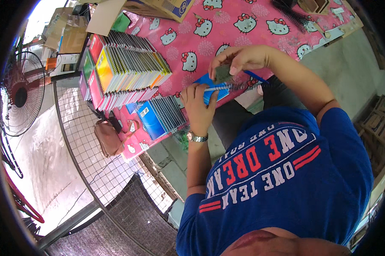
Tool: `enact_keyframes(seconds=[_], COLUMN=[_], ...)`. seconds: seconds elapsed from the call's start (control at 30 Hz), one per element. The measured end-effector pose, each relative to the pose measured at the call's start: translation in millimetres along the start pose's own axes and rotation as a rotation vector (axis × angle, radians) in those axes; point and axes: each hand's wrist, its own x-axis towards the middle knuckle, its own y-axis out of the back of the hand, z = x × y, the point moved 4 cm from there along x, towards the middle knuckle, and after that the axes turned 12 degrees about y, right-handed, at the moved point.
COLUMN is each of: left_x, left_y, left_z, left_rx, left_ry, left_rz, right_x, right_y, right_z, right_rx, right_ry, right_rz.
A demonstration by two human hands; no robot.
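Observation:
My left hand (196, 106), with a watch on its wrist, is closed on the left part of a blue notebook (218, 94) at the table's near edge. Its fingers lie curled over the notebook's bound edge. Between thumb and fingers, my right hand (245, 59) pinches a small dark grey-green block (222, 74) just above that edge. A dark spiral coil (242, 86) runs along the notebook's edge and sticks out past it to the right. How far the coil is threaded into the pages I cannot tell. A blue strip (256, 77) shows beside the coil.
Tall stacks of spiral notebooks (128, 64) stand on the pink patterned tablecloth (201, 45) at left. Nearer lies a row of blue spiral notebooks (156, 117). Loose black coils (289, 16) lie far right, a cardboard box (160, 8) at the back. A fan (24, 94) stands far left.

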Motion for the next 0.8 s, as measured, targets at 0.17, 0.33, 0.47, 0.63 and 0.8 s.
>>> enact_keyframes(seconds=[0.17,0.33,0.47,0.63,0.8], left_x=[3,3,2,2,6], left_y=[6,9,10,9,9], left_z=[-10,-20,-26,-31,-24], left_rx=[-0.077,-0.079,-0.149,-0.201,-0.258], left_ry=[0.026,0.051,0.141,0.192,0.235], left_rz=[0.018,0.043,0.053,0.050,-0.024], right_x=[4,13,19,26,29], right_y=[7,5,5,7,5], right_z=[11,8,6,7,9], right_rx=[-0.377,-0.530,-0.311,-0.441,-0.473], right_ry=[-0.114,-0.132,-0.079,-0.089,-0.136], right_rz=[0.049,0.004,0.024,0.081,0.006])
